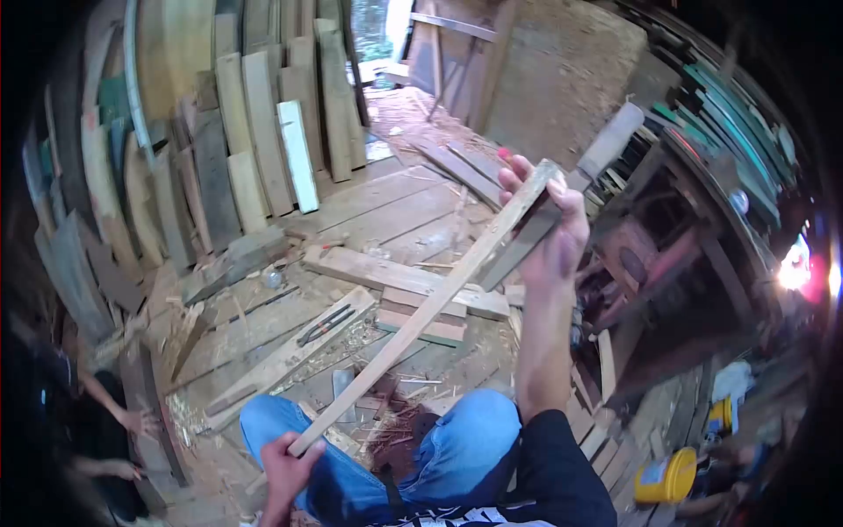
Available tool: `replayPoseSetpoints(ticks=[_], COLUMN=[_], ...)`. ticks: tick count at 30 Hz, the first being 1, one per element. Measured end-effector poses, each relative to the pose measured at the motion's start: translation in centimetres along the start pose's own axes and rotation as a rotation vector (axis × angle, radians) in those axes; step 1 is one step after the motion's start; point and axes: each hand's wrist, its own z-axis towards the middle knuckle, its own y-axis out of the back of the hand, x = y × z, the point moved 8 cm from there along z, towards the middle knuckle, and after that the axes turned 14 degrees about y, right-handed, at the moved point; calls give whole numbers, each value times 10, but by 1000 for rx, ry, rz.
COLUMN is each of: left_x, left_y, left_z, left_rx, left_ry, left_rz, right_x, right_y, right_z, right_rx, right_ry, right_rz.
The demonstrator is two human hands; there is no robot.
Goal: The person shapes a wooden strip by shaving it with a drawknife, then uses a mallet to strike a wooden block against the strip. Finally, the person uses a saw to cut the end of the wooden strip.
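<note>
A long narrow wooden strip [421, 318] slants across the view above my knees, from lower left to upper right. My left hand [288, 474] is closed round its lower end. Near the upper end, my right hand [558, 220] grips the strip, with something small and red [504, 154] at its fingertips. Beyond the strip, a board [342, 318] with a dark pincer-like tool [325, 325] on it lies on the floor. Short wood blocks [423, 316] and a thicker beam [378, 270] lie behind the strip.
Planks [255, 123] lean upright at the back left. To the right stands a dark wooden bench [694, 307]. A yellow bucket [667, 476] is at lower right. Another person's hand [139, 423] shows at lower left. Shavings and scraps cover the plank floor [378, 211].
</note>
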Motion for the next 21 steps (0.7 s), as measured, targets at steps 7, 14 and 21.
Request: replayPoseSetpoints(ticks=[7,14,21], left_x=[-69,-63,-8], left_y=[-41,-117,-69], left_z=[26,41,44], left_rx=[1051,959,376], left_ry=[-6,212,272], left_rz=[-295,-644,-302], right_x=[-106,-293,-330], right_y=[-14,101,221], right_z=[70,58,-117], right_rx=[75,123,735], right_ry=[-344,-525,-1232], right_rz=[-141,-310,-1414])
